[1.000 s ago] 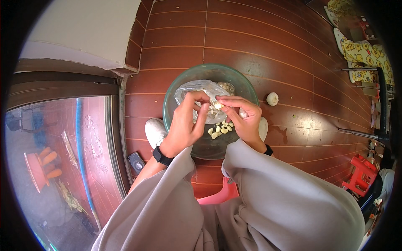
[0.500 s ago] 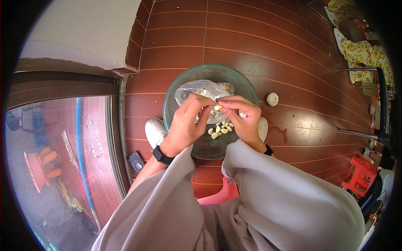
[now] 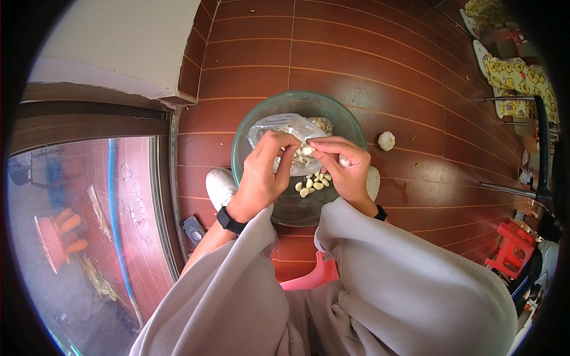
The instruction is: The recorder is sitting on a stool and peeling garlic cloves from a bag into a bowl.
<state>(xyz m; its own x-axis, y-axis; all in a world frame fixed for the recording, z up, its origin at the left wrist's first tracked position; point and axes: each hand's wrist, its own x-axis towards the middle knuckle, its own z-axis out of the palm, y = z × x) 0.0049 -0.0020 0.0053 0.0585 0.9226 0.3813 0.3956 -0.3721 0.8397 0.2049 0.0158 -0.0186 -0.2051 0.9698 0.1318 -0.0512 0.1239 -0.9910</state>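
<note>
Both hands pinch one garlic clove [image 3: 307,151] above the bowl [image 3: 249,127]: left hand [image 3: 264,172] and right hand [image 3: 344,169] fingertips closed on it.

Red-brown tiled floor [image 3: 368,53]: glass bowl [image 3: 252,127], garlic bulb [image 3: 386,140].

Green-tinted glass bowl [image 3: 249,127], pale garlic cloves [image 3: 313,185] — red-brown floor [image 3: 249,53] (planked).

One head-worn fisheye view looks steeply down — close over the glass bowl [image 3: 297,113].
</note>
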